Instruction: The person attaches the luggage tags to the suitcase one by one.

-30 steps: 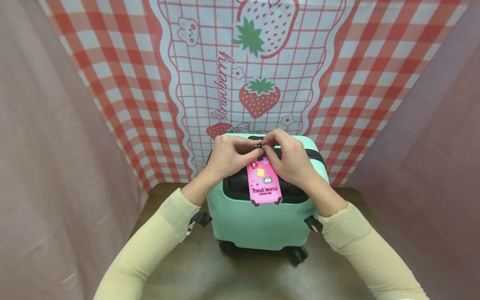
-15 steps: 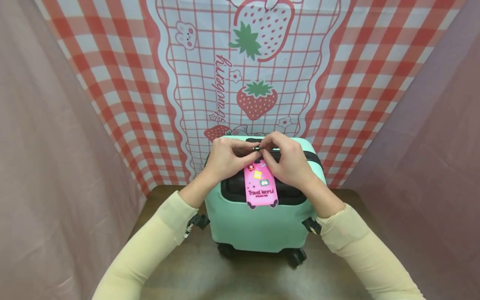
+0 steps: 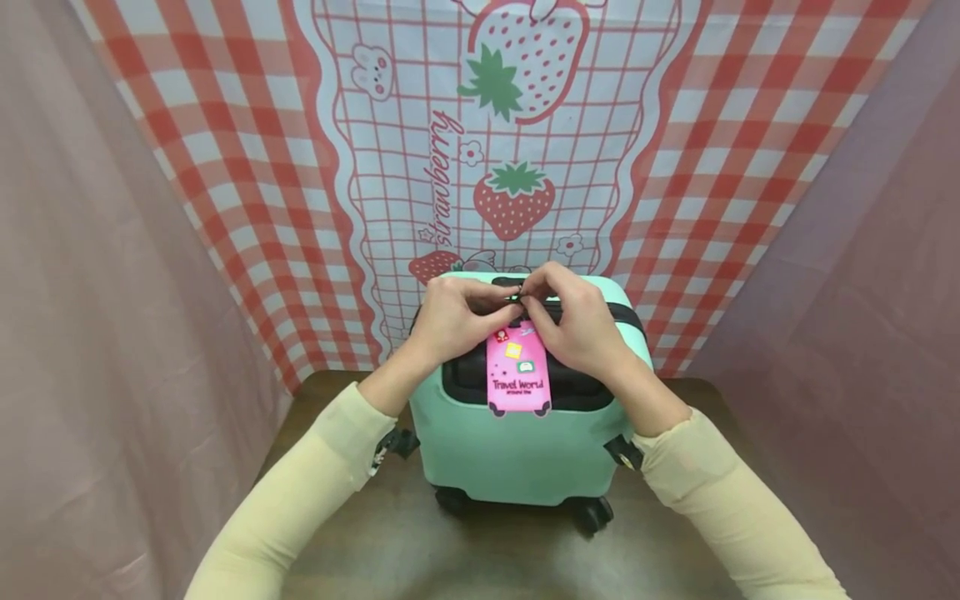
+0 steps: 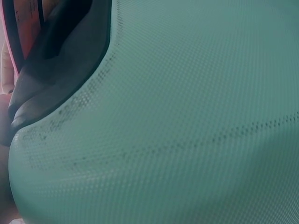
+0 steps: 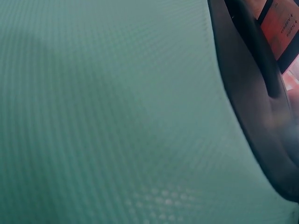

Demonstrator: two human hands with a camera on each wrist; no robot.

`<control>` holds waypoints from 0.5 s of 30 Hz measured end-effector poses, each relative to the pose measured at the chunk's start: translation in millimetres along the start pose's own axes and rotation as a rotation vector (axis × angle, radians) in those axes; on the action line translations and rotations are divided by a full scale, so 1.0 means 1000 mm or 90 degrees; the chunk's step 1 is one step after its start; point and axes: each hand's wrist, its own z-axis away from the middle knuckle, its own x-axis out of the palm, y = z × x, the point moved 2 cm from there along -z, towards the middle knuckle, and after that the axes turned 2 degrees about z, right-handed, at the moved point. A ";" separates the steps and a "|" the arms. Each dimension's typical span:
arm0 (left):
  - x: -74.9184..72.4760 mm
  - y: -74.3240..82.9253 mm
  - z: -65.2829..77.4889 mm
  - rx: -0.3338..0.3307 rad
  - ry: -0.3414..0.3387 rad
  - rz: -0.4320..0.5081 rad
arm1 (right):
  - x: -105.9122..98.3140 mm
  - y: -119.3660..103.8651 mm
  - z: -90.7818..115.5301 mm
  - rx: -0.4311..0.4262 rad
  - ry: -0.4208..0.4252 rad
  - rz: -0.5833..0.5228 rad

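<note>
A mint-green suitcase (image 3: 502,458) stands upright on its black wheels. Over its black handle recess (image 3: 577,383) hangs a pink luggage tag (image 3: 519,375) printed "Travel World". My left hand (image 3: 459,317) pinches the dark strap (image 3: 516,297) at the tag's top between thumb and fingers. From the other side my right hand (image 3: 576,321) pinches the same strap, its fingertips meeting the left ones. Fingers partly hide the strap's ends. In the right wrist view the tag's back (image 5: 281,28) shows small print; the left wrist view is mostly green shell (image 4: 187,93).
The suitcase rests on a brown wooden table (image 3: 420,558). Behind it hangs a red-and-white checked strawberry cloth (image 3: 517,133). Pinkish curtains (image 3: 112,333) close in both sides. A black band (image 3: 626,315) runs across the suitcase top.
The whole view shifts slightly at first. The luggage tag swings a little to the left and hangs straighter. Both hands stay at the strap with only small finger movements.
</note>
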 end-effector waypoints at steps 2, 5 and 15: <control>0.000 0.000 0.000 0.000 -0.004 0.000 | 0.000 0.001 0.000 -0.001 0.004 -0.004; 0.000 0.000 0.000 -0.001 -0.005 0.001 | 0.000 0.001 -0.001 0.000 -0.001 -0.007; -0.001 0.001 0.000 -0.003 -0.006 -0.021 | -0.001 -0.002 0.000 0.003 -0.011 0.002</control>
